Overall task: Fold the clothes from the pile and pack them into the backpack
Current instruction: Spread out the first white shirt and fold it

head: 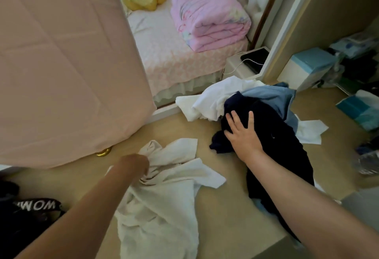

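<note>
Bedroom floor, nothing folded yet: left grip [136,165] bunches white garment [164,197]; right grip [243,133] spread flat on dark garment [276,127].

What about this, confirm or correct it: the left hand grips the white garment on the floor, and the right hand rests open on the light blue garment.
One slip. The head view shows the right hand resting open on the dark navy garment; the light blue garment lies beyond it, untouched. The left hand does grip the white garment on the floor.
</note>
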Motion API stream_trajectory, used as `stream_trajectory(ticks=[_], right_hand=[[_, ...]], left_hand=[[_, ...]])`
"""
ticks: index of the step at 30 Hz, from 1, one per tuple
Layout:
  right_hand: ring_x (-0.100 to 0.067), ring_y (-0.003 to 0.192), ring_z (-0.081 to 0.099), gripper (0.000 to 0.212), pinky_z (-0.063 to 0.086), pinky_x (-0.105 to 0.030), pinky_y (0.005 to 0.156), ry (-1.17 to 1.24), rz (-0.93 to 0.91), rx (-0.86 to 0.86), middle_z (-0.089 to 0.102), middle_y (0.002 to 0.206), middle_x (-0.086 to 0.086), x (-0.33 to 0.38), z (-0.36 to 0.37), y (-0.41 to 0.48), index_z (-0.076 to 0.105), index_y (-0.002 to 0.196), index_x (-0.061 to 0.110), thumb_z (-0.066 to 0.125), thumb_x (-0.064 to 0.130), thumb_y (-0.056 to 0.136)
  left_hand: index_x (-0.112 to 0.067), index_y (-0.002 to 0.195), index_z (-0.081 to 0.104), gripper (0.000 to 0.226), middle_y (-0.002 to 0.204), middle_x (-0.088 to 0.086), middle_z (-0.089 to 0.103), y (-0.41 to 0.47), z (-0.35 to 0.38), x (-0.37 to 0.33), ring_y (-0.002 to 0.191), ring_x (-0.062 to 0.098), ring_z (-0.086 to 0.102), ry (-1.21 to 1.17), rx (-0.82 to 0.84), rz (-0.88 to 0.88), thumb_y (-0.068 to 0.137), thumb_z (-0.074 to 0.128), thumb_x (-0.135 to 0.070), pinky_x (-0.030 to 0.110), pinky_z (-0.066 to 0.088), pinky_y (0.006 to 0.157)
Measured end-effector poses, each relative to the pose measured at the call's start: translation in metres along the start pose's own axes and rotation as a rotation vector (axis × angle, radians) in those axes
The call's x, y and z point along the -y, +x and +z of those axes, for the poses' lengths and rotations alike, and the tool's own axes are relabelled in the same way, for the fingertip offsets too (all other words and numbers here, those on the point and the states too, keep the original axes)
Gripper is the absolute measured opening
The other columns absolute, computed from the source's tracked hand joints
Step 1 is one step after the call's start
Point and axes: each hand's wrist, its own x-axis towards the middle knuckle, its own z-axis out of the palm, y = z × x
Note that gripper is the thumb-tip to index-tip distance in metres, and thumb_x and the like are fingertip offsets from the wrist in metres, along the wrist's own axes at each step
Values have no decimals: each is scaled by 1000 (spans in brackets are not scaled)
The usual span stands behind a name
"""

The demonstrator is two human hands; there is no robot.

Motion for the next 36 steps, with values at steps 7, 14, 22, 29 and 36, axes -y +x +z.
stream_trajectory(ticks=[7,14,22,29,36], right_hand=[[-24,153,-7,84,3,-49,121,630,-448,-50,-5,167,-4,119,-42,-17,7,156,32,53,20,88],[-18,153,1,73,16,-49,118,609,-455,148,-5,166,4,175,-34,-30,-5,158,32,35,48,99],[-31,112,50,80,41,-42,90,553,-338,155,43,136,-13,197,-64,-60,-16,151,50,40,56,95],[-25,103,63,56,44,-32,81,443,-559,186,68,109,-3,237,-122,-87,63,112,17,40,65,93],[-38,124,46,51,44,-48,90,492,-540,-300,45,141,-16,298,-193,-51,54,131,22,61,36,83]], left_hand=[[-40,130,50,46,131,-9,48,-2,54,-10,123,19,42,-125,-493,153,87,56,-26,37,27,109],[-31,97,57,40,104,-6,49,-37,123,1,98,19,47,-482,-876,52,67,73,-51,36,40,84],[-28,124,54,112,129,9,54,-52,213,8,113,33,59,-207,-565,137,19,85,-51,46,54,83],[-36,148,33,67,160,5,12,-65,206,106,149,29,9,-205,-622,-8,89,55,-12,43,20,118],[-16,128,38,73,121,1,46,-97,235,114,110,23,54,-854,-522,-208,75,75,-50,30,43,78]])
